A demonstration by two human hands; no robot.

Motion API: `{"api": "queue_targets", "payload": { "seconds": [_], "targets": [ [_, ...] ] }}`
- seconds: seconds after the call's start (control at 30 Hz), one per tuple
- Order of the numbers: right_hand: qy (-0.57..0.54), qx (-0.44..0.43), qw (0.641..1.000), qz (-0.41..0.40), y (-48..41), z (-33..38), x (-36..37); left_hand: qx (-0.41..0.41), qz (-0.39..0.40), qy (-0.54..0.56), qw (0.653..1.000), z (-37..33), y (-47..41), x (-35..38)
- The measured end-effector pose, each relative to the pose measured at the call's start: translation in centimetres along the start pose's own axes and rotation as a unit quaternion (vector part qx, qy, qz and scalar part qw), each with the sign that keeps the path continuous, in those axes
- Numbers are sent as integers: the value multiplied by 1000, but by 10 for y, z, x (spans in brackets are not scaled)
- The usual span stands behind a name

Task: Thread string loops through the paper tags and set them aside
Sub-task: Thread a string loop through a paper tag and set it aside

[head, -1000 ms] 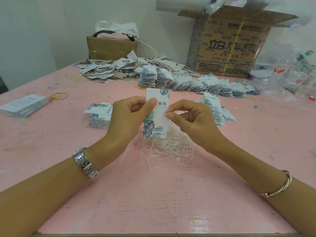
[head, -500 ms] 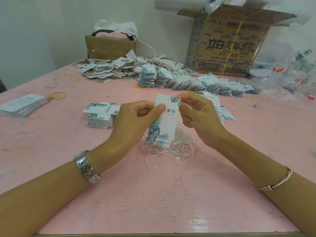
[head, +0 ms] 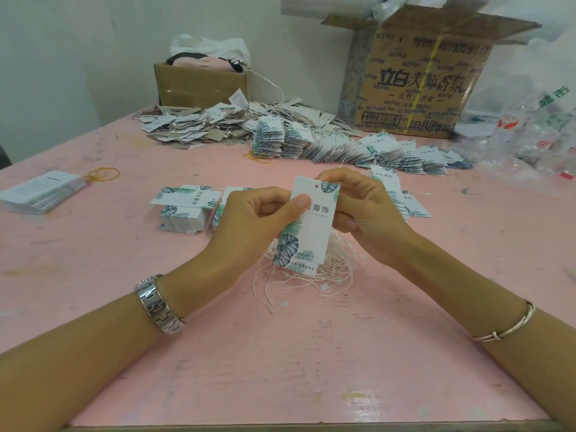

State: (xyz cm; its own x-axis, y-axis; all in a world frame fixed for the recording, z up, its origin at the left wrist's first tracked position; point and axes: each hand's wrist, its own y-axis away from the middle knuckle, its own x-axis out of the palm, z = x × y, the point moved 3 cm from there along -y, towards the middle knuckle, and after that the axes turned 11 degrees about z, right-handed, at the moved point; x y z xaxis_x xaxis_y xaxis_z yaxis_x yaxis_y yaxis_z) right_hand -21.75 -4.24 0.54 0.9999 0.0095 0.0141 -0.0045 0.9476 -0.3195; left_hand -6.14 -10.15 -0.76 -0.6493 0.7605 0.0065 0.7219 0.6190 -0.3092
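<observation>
The tag is held upright above the table, printed face toward the camera, with its punched hole at the top edge. The left hand grips the tag's left edge, thumb pressed on the face and fingers curled behind. The right hand grips the upper right edge with curled fingers; whether it also holds a string cannot be determined. A loose pile of strings lies on the table directly below the tag. A stack of tags sits just left of the tag. A fanned row of tags lies beyond the tag. A large cardboard box stands behind that row, to the tag's far right.
</observation>
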Motion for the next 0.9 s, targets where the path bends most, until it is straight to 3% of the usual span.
{"api": "queue_targets", "payload": {
  "seconds": [0.33,0.6,0.9],
  "targets": [
    [33,0,999,-3,-1,-2,-4,4,-26,-40,999,0,1,-3],
    [83,9,996,15,0,-1,2,121,-50,-185,974,-10,7,-2],
    [68,7,996,54,0,-2,0,145,-68,-234,959,-13,8,-2]
  ]
}}
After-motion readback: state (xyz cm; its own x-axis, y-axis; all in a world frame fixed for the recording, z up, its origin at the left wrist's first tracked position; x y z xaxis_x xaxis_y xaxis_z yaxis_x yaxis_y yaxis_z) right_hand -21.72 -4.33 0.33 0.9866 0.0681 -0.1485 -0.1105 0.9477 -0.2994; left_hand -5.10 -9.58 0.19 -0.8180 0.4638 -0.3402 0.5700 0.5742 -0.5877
